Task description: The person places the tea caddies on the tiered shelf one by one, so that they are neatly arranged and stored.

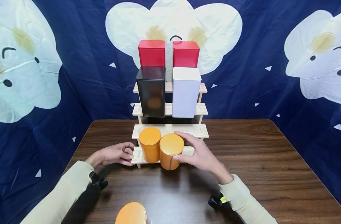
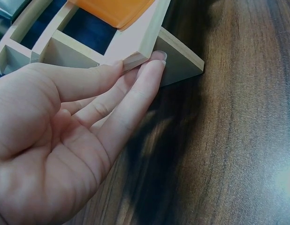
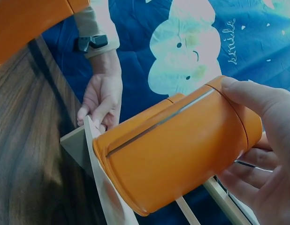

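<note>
My right hand [image 1: 199, 152] grips an orange round tin [image 1: 171, 147] near its lid, thumb on one side and fingers on the other. In the right wrist view this tin [image 3: 178, 150] stands at the lowest step of a wooden tiered rack [image 1: 170, 130]. Beside it on the same step is a second orange tin [image 1: 149, 146], touching or nearly touching it. With thumb and fingers, my left hand [image 1: 114, 154] pinches the left end of the lowest step; the left wrist view shows the thumb on top of the board end [image 2: 138, 58] and fingertips underneath.
Higher up the rack stand a black tin [image 1: 151, 93], a white tin [image 1: 186, 93] and two red tins [image 1: 152, 53]. Another orange tin [image 1: 132, 214] is at the near edge of view. A blue cloth [image 1: 83, 77] with clouds surrounds the brown wooden table [image 1: 257, 161].
</note>
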`<action>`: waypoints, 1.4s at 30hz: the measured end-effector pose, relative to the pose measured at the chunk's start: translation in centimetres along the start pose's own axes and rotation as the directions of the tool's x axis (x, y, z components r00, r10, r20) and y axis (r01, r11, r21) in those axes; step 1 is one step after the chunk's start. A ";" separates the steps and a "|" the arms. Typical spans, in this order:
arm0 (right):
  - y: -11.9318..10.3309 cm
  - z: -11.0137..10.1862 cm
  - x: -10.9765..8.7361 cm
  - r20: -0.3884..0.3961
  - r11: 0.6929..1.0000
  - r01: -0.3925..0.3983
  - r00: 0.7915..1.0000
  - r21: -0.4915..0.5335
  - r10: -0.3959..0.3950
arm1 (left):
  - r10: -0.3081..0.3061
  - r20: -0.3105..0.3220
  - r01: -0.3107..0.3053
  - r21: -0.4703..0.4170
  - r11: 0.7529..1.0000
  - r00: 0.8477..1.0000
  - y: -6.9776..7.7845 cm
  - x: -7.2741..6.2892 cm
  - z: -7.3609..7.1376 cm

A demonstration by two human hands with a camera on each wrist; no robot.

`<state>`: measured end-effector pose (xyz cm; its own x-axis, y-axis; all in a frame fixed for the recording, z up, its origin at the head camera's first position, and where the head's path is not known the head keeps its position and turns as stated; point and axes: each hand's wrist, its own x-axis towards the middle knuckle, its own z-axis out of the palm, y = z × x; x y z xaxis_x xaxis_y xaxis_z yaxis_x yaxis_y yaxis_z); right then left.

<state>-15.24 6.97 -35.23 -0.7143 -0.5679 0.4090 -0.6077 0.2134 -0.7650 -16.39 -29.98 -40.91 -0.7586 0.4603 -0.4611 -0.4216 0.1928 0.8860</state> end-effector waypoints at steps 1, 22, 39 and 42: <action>0.1 0.0 0.0 -0.005 1.000 -0.007 1.000 0.005 0.007 | -0.002 -0.001 0.002 0.001 1.000 1.000 0.0 0.0 0.0; -1.9 -0.5 0.8 -0.078 0.992 -0.123 0.990 -0.029 0.121 | -0.001 0.011 0.001 -0.003 1.000 1.000 -0.3 0.0 0.0; -0.2 -0.4 1.3 -0.086 0.985 -0.174 0.981 -0.011 0.172 | 0.002 0.021 -0.002 0.004 1.000 1.000 0.0 0.2 -0.1; -0.5 -0.5 1.3 -0.080 0.985 -0.170 0.982 -0.015 0.169 | 0.001 0.021 -0.002 0.006 1.000 1.000 0.0 0.2 -0.1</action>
<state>-16.05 6.56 -34.09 -0.8319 -0.4586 0.3124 -0.4823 0.3192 -0.8158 -16.58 -29.99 -40.99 -0.7484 0.4790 -0.4587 -0.4171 0.1977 0.8871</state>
